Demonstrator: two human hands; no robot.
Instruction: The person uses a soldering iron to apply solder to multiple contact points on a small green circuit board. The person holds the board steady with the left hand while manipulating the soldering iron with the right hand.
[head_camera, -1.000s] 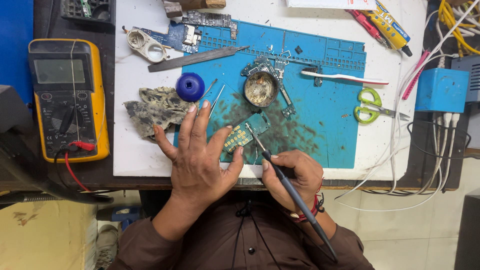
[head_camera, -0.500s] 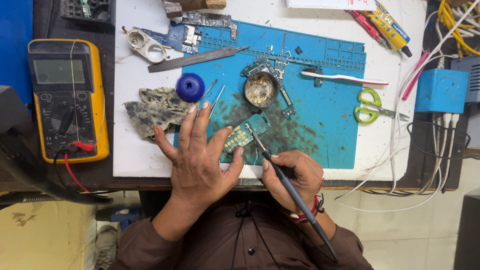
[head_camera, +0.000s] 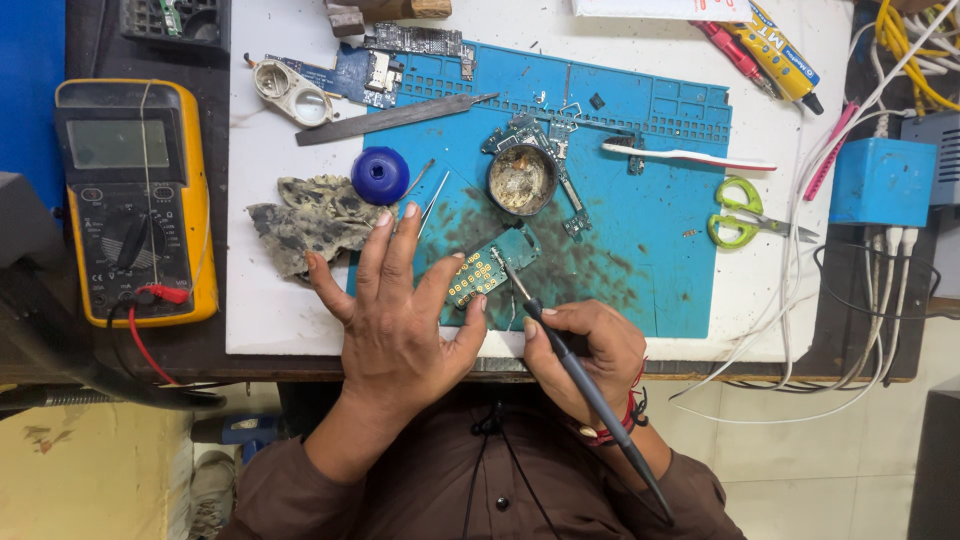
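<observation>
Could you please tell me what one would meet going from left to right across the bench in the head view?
Yellow multimeter → dirty rag → blue cap → round tin → green scissors → blue box.

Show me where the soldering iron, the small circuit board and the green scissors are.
soldering iron (head_camera: 570, 365): head view, on its dark handle below the fingers.
small circuit board (head_camera: 480, 272): head view, on its gold contact pads.
green scissors (head_camera: 738, 212): head view, between the green handle loops.
</observation>
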